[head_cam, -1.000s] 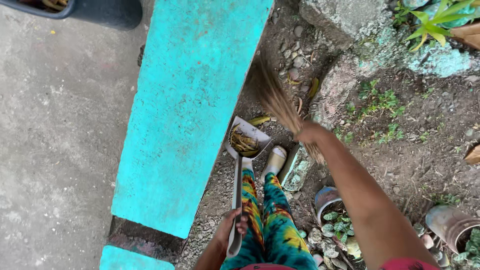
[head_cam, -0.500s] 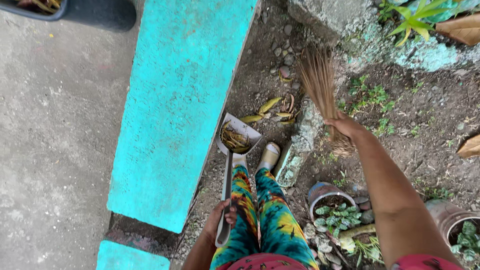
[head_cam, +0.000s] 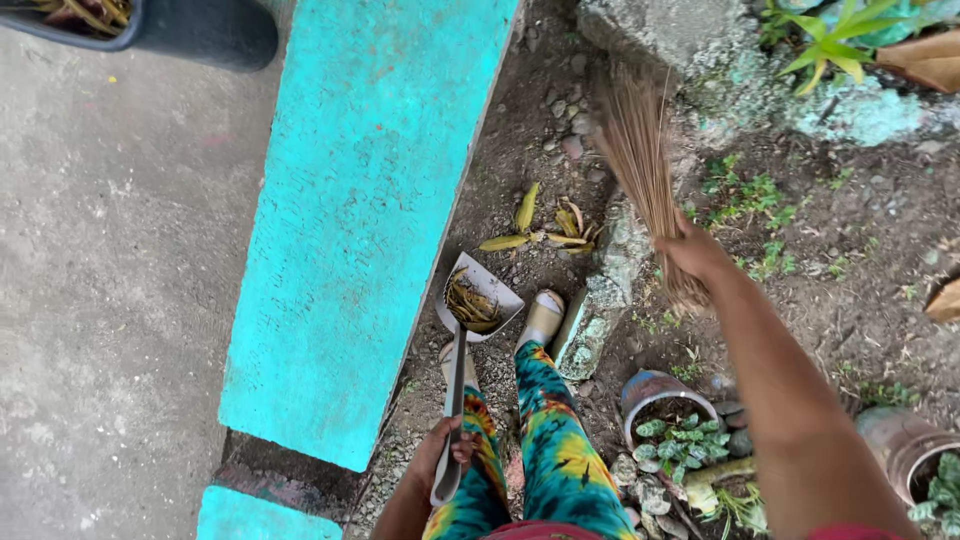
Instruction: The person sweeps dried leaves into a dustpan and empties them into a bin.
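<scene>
Sweeping dry leaves into a dustpan, on bare soil beside a long turquoise slab (head_cam: 360, 220).

Right hand (head_cam: 695, 255) at centre right of the frame, fingers closed around the bound end of a stick broom (head_cam: 640, 160); bristles fanned toward the upper centre, tips near grey stones (head_cam: 570, 125). Left hand (head_cam: 445, 460) at the lower centre, fingers wrapped on the long handle of the dustpan (head_cam: 478, 298), pan mouth open toward the top of the frame and already holding some brown leaves.

Yellow leaves (head_cam: 545, 228) lying just above the pan mouth, between pan and broom tips (apart from both, not touching). To the left of and below the right hand; well above the left hand.

To do the step well, probably: keep the pan lip flat on the soil, draw the bristles in short low strokes toward the pan, light pressure to avoid lifting pebbles and earth with the leaves.

A light shoe (head_cam: 542, 318) just right of the pan; potted succulents (head_cam: 680, 440) at lower right.
</scene>
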